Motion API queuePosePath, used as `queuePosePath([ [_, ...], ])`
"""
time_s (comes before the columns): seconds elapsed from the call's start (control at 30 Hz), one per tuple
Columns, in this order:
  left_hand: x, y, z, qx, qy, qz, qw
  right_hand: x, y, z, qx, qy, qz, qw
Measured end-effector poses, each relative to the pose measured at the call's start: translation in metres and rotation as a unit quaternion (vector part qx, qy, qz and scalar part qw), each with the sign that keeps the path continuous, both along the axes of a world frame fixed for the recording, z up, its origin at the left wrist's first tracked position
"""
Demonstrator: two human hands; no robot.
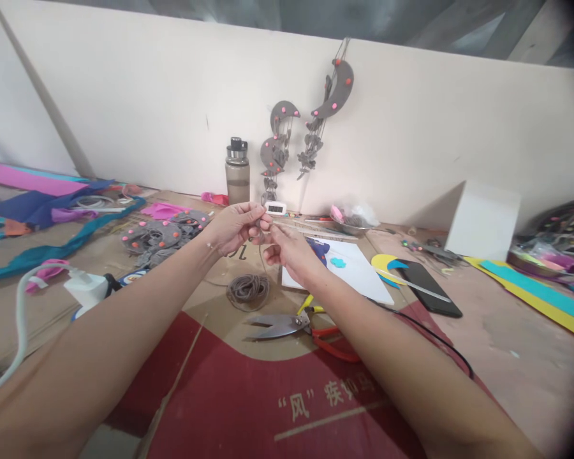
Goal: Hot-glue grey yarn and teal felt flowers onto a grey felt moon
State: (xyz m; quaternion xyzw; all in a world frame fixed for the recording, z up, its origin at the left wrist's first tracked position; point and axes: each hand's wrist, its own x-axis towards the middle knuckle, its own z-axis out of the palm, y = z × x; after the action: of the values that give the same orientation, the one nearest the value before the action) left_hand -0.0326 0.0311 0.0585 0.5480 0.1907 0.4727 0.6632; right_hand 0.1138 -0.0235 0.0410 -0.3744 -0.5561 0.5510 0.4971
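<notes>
"Cord [247, 288], the grey kind: where is it?"

"Mostly in a loose coil on the cardboard [205, 395] that covers this part of the surface [511, 344], just below the hands. A thin strand [261, 250] hangs from between them."

"What is the left hand [233, 231] doing?"

"Its fingers [253, 211] are pinched together on a bit of the cord, thumb on top."

"And the right hand [291, 252]?"

"It meets the left one, fingertips close together, the lower fingers curled. The tips overlap too much there, so I can't tell whether it grips the cord as well."

"Anything near the coil?"

"Shears [280, 326] lie just below it, blades apart, one handle yellow and the other red. The right forearm covers part of the handles."

"And around the hands?"

"Grey felt pieces [160, 237] with pink and orange dots lie in a heap to the left. On the right there's a white board [363, 275] bearing a turquoise shape [337, 262], then a black phone [423, 288] beside it."

"What stands farther back?"

"A bottle [238, 178] stands upright near the wall [148, 95], and a small digital display [275, 208] sits just beyond the fingertips. Dotted grey crescents [343, 89] hang above, with small grey pieces strung below them."
</notes>
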Motion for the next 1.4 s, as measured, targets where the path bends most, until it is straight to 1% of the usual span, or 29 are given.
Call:
queuePosePath([
  [0.07,0.0,0.001,-0.002,-0.005,-0.01,0.005,1.0,-0.001,0.0,-0.003,0.007,-0.022,-0.003,1.0],
  [0.17,0.001,0.001,-0.003,-0.014,-0.026,0.015,0.999,0.0,0.002,-0.006,0.045,-0.049,-0.039,0.997],
  [0.23,0.002,0.0,-0.003,-0.034,-0.036,0.027,0.998,0.002,0.004,-0.007,0.067,-0.051,-0.053,0.995],
  [0.4,0.002,-0.001,-0.003,-0.068,-0.083,0.06,0.992,0.004,0.008,-0.01,0.088,-0.047,-0.078,0.992],
  [0.53,0.004,0.0,-0.005,-0.094,-0.104,0.079,0.987,0.007,0.011,-0.012,0.112,-0.087,-0.112,0.984],
  [0.67,0.008,0.001,-0.009,-0.102,-0.123,0.089,0.983,0.01,0.012,-0.012,0.132,-0.133,-0.134,0.973],
  [0.8,0.012,0.002,-0.013,-0.102,-0.141,0.111,0.979,0.011,0.012,-0.012,0.139,-0.149,-0.154,0.967],
  [0.93,0.014,0.001,-0.015,-0.097,-0.157,0.134,0.974,0.01,0.012,-0.012,0.128,-0.148,-0.159,0.968],
  [1.07,0.014,0.002,-0.016,-0.099,-0.149,0.143,0.973,0.011,0.012,-0.012,0.139,-0.166,-0.165,0.962],
  [1.3,0.013,0.004,-0.018,-0.095,-0.128,0.173,0.972,0.013,0.013,-0.012,0.169,-0.223,-0.187,0.942],
  [1.37,0.012,0.004,-0.019,-0.093,-0.108,0.175,0.974,0.014,0.013,-0.012,0.171,-0.242,-0.197,0.935],
  [1.4,0.011,0.004,-0.019,-0.092,-0.082,0.17,0.978,0.015,0.013,-0.012,0.17,-0.25,-0.2,0.932],
])
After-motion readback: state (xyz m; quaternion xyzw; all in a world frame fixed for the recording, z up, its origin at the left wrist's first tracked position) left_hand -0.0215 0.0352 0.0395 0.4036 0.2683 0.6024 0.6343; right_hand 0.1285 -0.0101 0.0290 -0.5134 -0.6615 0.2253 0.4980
